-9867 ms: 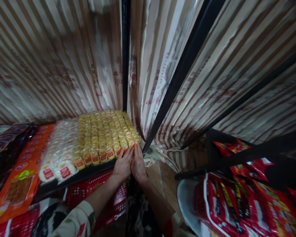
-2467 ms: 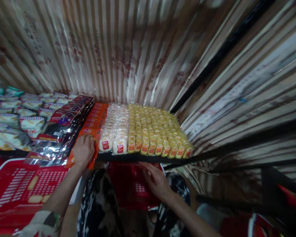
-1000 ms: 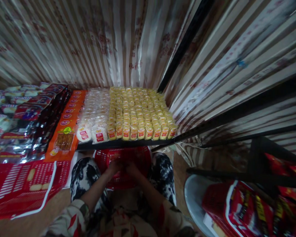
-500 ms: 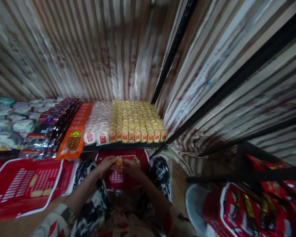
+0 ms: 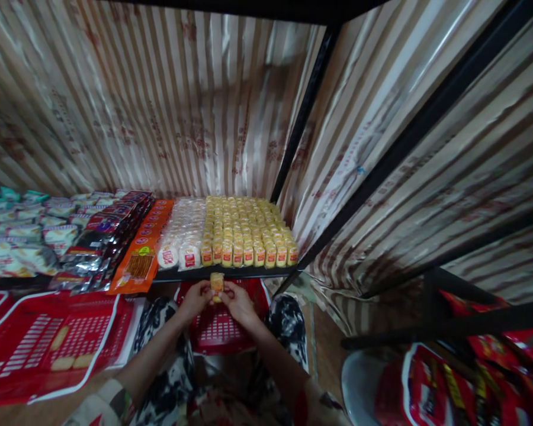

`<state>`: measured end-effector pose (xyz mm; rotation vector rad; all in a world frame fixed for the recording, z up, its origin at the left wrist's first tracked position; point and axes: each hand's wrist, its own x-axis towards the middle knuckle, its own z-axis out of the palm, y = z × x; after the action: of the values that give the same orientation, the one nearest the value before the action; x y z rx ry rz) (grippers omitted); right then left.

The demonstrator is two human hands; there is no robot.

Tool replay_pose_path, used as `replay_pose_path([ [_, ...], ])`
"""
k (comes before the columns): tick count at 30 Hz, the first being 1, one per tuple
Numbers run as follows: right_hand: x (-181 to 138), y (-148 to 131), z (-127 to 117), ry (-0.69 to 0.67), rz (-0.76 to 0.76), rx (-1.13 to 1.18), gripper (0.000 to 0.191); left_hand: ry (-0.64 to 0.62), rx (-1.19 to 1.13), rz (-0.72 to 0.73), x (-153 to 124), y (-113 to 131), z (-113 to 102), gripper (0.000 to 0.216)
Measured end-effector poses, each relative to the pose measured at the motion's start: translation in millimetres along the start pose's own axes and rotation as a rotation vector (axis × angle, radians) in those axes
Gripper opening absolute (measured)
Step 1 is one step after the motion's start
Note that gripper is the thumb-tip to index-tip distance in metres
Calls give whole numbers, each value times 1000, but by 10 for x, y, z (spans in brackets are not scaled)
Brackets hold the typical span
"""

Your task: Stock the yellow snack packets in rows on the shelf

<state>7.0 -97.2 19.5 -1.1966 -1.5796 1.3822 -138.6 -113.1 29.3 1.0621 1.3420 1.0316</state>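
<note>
Between my fingers is a small yellow wrapped snack pack (image 5: 217, 284) with an orange-red label, held upright just in front of the shelf edge. My left hand (image 5: 198, 299) pinches its left side, and my right hand (image 5: 238, 303) pinches its right side. Below both hands a red plastic basket (image 5: 222, 331) sits between my knees. Just beyond stand tight rows of matching yellow snack packs (image 5: 249, 236) on a black shelf (image 5: 231, 273). White round wrapped packs (image 5: 180, 236) line up to their left.
Orange snack bags (image 5: 137, 260), dark shiny packets (image 5: 102, 242) and white packets (image 5: 26, 236) fill the shelf leftward. Another red basket (image 5: 31, 349) with a few yellow packs stands at left. Black shelf posts (image 5: 306, 118) slant at right, near a basket of red packets (image 5: 453, 378).
My hands have come closer together around the snack pack, which is now upright and facing the shelf. A second pack near my right hand no longer shows. The view has tilted slightly upward.
</note>
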Motion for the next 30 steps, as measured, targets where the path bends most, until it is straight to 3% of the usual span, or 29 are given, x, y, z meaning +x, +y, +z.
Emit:
replay_pose_path([
  [10,284,-139,37,242,-31,-368,36,170,242,103,279,153,41,25],
  [18,443,-118,148,349,-108,-325,45,267,561,225,510,322,34,26],
  [24,487,-16,171,361,-96,-322,43,324,616,252,553,218,76,33],
  [30,480,34,177,382,-183,-288,45,424,663,318,559,167,131,31],
])
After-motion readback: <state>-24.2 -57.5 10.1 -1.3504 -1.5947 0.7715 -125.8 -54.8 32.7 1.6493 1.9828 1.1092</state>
